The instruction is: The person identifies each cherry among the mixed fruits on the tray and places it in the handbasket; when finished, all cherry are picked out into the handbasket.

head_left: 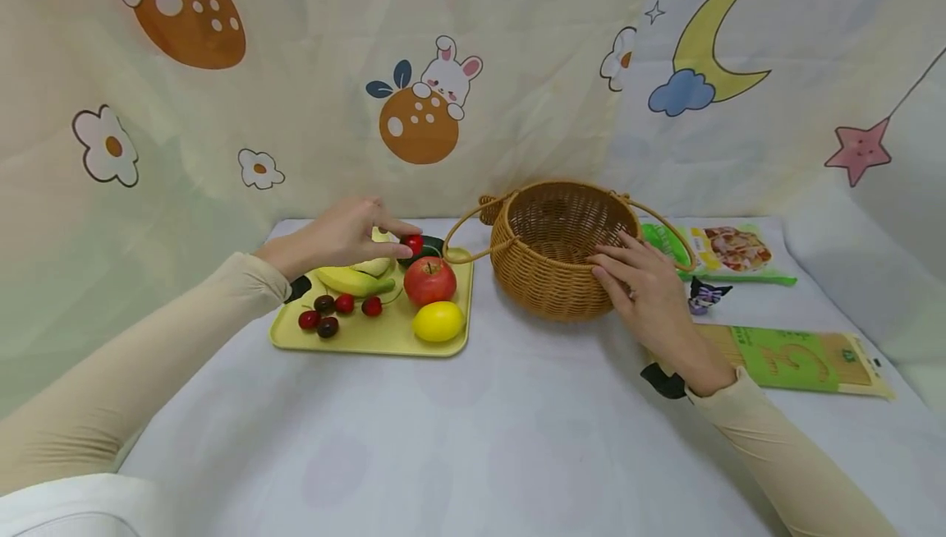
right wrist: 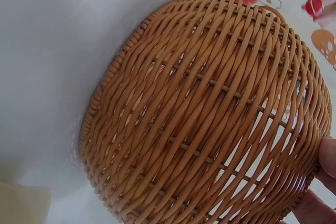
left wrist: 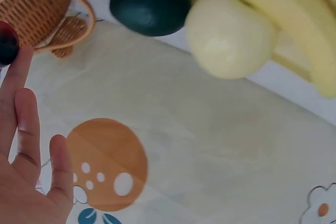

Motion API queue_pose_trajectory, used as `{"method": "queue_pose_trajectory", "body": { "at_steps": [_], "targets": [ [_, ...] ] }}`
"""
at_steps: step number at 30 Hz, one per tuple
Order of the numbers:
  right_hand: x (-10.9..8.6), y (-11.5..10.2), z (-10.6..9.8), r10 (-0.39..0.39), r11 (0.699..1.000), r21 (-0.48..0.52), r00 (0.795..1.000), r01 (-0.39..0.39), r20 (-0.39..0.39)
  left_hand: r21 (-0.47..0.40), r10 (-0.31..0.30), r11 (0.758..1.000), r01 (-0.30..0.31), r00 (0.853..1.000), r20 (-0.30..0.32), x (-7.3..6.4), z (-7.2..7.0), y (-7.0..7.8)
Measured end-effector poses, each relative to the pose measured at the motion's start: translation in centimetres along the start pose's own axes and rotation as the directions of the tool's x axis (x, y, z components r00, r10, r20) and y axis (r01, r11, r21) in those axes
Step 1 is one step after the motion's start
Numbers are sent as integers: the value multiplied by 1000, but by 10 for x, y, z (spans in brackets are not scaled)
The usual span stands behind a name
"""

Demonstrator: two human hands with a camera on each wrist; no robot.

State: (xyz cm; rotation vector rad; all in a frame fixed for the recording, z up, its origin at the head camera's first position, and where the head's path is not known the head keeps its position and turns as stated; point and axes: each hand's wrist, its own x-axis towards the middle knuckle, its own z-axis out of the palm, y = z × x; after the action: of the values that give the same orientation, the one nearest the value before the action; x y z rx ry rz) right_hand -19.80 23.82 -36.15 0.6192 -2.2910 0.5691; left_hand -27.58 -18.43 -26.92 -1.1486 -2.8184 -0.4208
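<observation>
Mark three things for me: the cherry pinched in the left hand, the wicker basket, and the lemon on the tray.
Cherry (head_left: 412, 244): head view, its visible red skin.
Wicker basket (right wrist: 205, 103): right wrist view, its woven outer wall.
Lemon (head_left: 439, 322): head view, middle of its yellow skin.

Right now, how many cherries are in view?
6: five cherries on the tray, in front of the banana; one cherry in the left hand. Others may be hidden.
</observation>
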Motion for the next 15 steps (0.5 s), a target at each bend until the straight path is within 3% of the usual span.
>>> {"method": "queue_pose_trajectory", "body": {
  "at_steps": [6, 15],
  "targets": [
    [0, 0, 1, -4, 1000, 0, 1000, 4, -4, -18, -7, 1000, 7, 1000, 0, 37, -7, 12],
    [1, 1, 1, -17, 1000, 7, 1000, 17, -10, -89, 74, 994, -70, 996, 52, 95, -2, 33]
  ]
}}
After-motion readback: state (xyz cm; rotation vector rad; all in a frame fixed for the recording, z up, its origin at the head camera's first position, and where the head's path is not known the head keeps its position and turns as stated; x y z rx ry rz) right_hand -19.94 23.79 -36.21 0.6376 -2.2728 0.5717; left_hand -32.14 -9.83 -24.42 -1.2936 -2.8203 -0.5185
